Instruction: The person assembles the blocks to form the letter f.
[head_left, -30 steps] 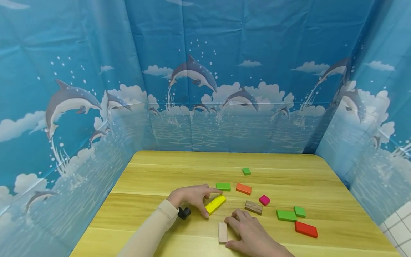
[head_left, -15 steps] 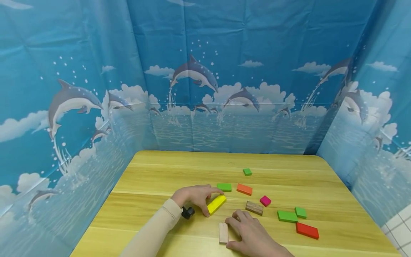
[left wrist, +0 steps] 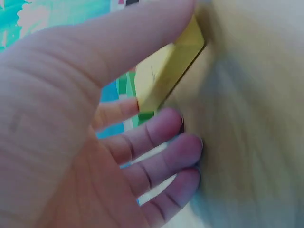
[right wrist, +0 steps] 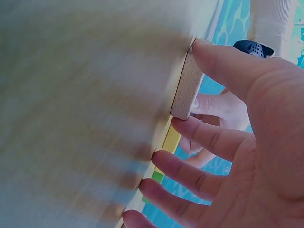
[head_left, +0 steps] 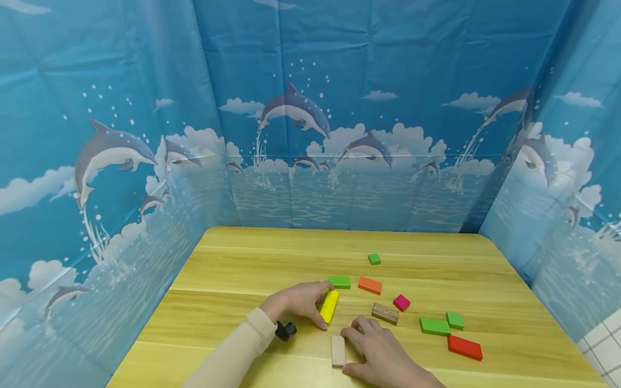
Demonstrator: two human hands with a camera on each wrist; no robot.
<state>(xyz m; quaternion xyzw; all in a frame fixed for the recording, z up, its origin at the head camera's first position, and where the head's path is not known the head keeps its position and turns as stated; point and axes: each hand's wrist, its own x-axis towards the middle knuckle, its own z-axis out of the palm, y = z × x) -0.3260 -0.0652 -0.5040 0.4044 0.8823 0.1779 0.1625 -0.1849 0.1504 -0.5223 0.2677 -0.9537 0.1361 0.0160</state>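
Note:
My left hand (head_left: 299, 302) pinches a yellow block (head_left: 329, 307) by its two ends, thumb at the near end and index finger at the far one. In the left wrist view the yellow block (left wrist: 164, 71) lies against the tabletop, partly behind the thumb; the other fingers are loosely bent beside it. A pale wooden block (head_left: 338, 352) lies on the table just right and nearer, its long side pointing away from me. My right hand (head_left: 375, 350) holds that block's ends between thumb and index finger, as the right wrist view shows on the wooden block (right wrist: 187, 88).
Beyond the yellow block lie a green block (head_left: 339, 282), an orange block (head_left: 370, 285) and a small green one (head_left: 374, 259). Rightward are a brown wood-grain block (head_left: 385, 313), a magenta cube (head_left: 401, 303), two green blocks (head_left: 434, 326) and a red block (head_left: 464, 347). Dolphin-print curtains (head_left: 310, 199) surround the table.
The yellow block has turned in my left hand's grasp, so that it points more directly away from me. The left hand has shifted slightly right; the right hand and pale block stay put.

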